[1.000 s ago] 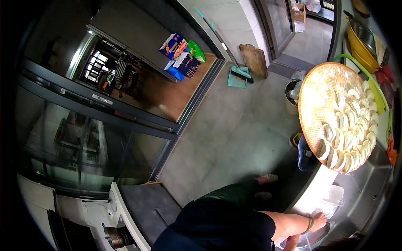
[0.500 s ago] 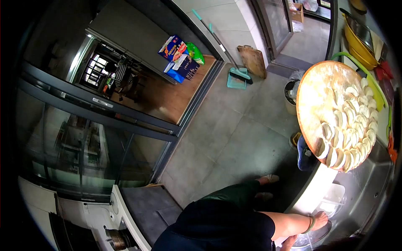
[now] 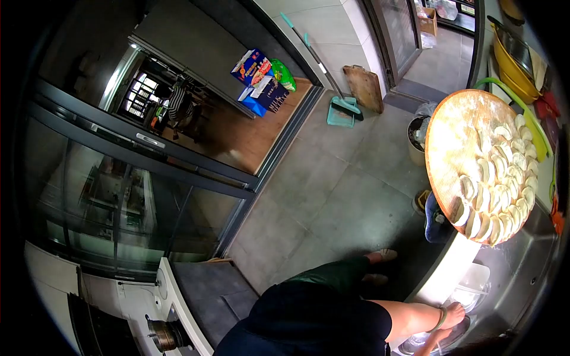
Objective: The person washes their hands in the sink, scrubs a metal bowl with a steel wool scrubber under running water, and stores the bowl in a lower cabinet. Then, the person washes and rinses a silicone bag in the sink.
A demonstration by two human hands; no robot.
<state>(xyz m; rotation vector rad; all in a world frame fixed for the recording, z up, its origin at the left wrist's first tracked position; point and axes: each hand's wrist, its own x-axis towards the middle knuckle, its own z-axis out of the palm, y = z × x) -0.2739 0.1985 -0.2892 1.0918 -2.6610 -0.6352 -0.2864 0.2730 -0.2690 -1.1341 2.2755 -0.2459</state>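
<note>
My left hand (image 3: 453, 315), with a bracelet at the wrist, is over the steel sink (image 3: 510, 279). Its fingers are bent together, and what they hold, if anything, is hidden. Just beyond it stands a clear plastic container (image 3: 472, 283). My right hand (image 3: 438, 339) reaches up from the bottom edge, close to the left one; its fingers are too blurred to read. Below both hands is a round, shiny metal rim (image 3: 460, 337), perhaps a basin. A round board (image 3: 445, 139) bearing many raw dumplings (image 3: 499, 178) rests across the counter and sink edge.
Yellow bowls (image 3: 512, 74) stand on the counter behind the board. A bin (image 3: 417, 142), a blue container (image 3: 436, 225), a dustpan (image 3: 340, 115) and a wooden board (image 3: 363, 89) are on the floor. Sliding glass doors (image 3: 142, 172) lie left; a pot (image 3: 166, 334) sits lower left.
My right hand has moved up and rightward, nearer to my left hand. The left hand stays almost in place. The whole view has shifted slightly.
</note>
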